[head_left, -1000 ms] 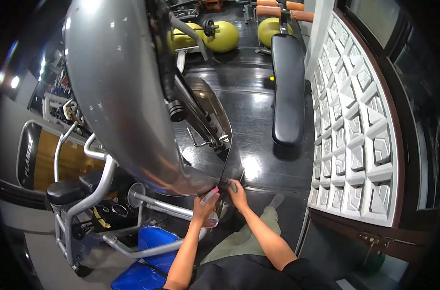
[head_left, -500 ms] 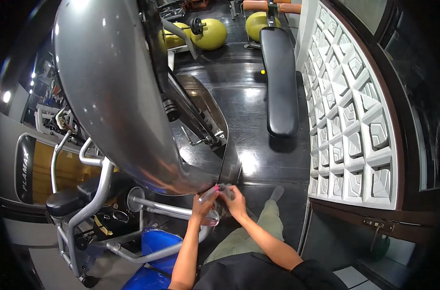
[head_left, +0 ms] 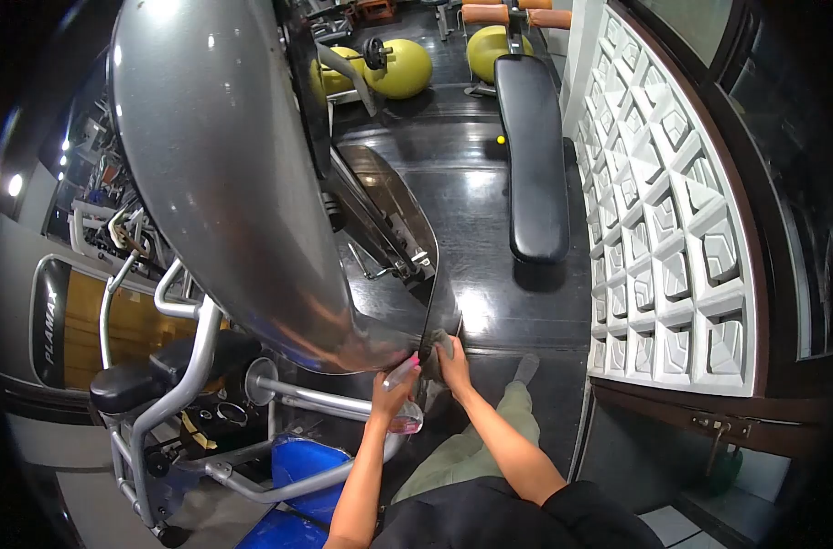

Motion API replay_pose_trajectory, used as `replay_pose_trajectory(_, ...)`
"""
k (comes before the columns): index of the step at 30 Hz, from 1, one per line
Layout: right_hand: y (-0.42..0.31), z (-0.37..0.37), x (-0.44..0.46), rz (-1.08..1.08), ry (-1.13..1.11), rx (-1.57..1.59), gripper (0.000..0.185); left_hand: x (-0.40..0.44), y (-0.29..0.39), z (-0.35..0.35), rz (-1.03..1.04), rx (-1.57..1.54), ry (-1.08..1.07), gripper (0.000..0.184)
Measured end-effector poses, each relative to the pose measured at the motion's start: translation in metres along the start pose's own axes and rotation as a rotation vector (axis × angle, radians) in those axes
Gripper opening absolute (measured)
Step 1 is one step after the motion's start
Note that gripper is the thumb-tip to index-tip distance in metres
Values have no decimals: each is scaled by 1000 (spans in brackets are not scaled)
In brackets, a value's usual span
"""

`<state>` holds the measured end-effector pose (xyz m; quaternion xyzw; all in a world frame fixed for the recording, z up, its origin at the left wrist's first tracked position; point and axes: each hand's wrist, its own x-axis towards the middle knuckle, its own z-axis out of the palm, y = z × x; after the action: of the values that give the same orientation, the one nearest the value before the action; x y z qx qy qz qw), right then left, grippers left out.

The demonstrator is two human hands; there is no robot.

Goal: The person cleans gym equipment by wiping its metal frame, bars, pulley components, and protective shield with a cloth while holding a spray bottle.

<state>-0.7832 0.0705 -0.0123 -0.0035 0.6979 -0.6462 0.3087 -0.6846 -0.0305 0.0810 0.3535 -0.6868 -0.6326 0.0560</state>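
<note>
My left hand (head_left: pixel 392 393) is closed around a clear spray bottle (head_left: pixel 406 422) with a pink part at its top and some pinkish liquid low inside. Just to its right, my right hand (head_left: pixel 454 368) grips a grey cloth (head_left: pixel 441 342) against the lower edge of the exercise machine. The machine's large glossy grey casing (head_left: pixel 229 174) curves down from the top of the view toward both hands. The fingers of my right hand are partly hidden by the cloth.
A black padded bench (head_left: pixel 535 165) stands ahead, beside a white patterned wall panel (head_left: pixel 668 220). Yellow exercise balls (head_left: pixel 400 69) lie farther back. At the left are a silver tubular frame (head_left: pixel 197 357) with a black seat and a blue pad (head_left: pixel 307 467).
My right hand has moved slightly right and up with the cloth, away from my left hand. The spray bottle stays in my left hand. The view has shifted slightly.
</note>
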Motion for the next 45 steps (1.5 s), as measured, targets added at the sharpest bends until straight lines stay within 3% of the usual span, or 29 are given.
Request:
replay_pose_trajectory(4,-5,-8,-17,-180,-3,39,30,2,-3,-3,10,47,-7,39)
replay_pose_trajectory(8,7,-10,-14,-227,-32,38,31,-1,8,-3,-33,19,-11,39)
replay_pose_trajectory(11,41,0,2,-53,-79,51,35,-1,10,-4,-9,2,-34,39)
replay_pose_trajectory(13,92,6,25,122,-41,-121,41,-1,8,-3,-29,-34,-40,39)
replay_pose_trajectory(15,73,3,26,184,-37,-165,38,-2,6,-4,-34,-22,-39,39)
replay_pose_trajectory(19,32,4,9,72,6,40,34,-1,5,-4,-25,-57,-50,40)
replay_pose_trajectory(21,17,3,-7,-291,17,60,36,-2,6,-2,-38,-55,-32,40)
replay_pose_trajectory(23,15,5,-16,-327,49,63,34,-2,9,-2,-45,-50,-16,40)
replay_pose_trajectory(26,39,8,-12,-43,13,46,37,-2,11,-4,-47,-16,-32,42)
replay_pose_trajectory(27,59,9,3,-42,14,49,37,-2,10,-4,-50,-15,-30,41)
replay_pose_trajectory(29,96,4,30,229,-52,-296,38,-5,8,-1,-53,-12,-32,41)
replay_pose_trajectory(31,87,-2,47,219,-91,-364,41,-10,8,3,-35,38,29,42)
replay_pose_trajectory(35,38,2,46,23,127,-88,41,-22,18,23,-17,73,95,44)
replay_pose_trajectory(37,23,9,26,-232,151,11,37,-24,26,29,-14,130,136,47)
replay_pose_trajectory(39,15,9,0,-345,104,41,35,-26,29,30,-13,171,132,47)
replay_pose_trajectory(41,31,12,-13,-295,62,-14,38,-27,22,31,-12,208,130,48)
replay_pose_trajectory(42,36,10,-8,-219,52,-2,39,-27,14,30,85,268,151,47)
replay_pose_trajectory(44,59,9,12,-14,44,-85,41,-25,9,33,273,390,194,37)
replay_pose_trajectory(45,83,10,34,113,46,-180,42,-26,13,36,268,391,199,37)
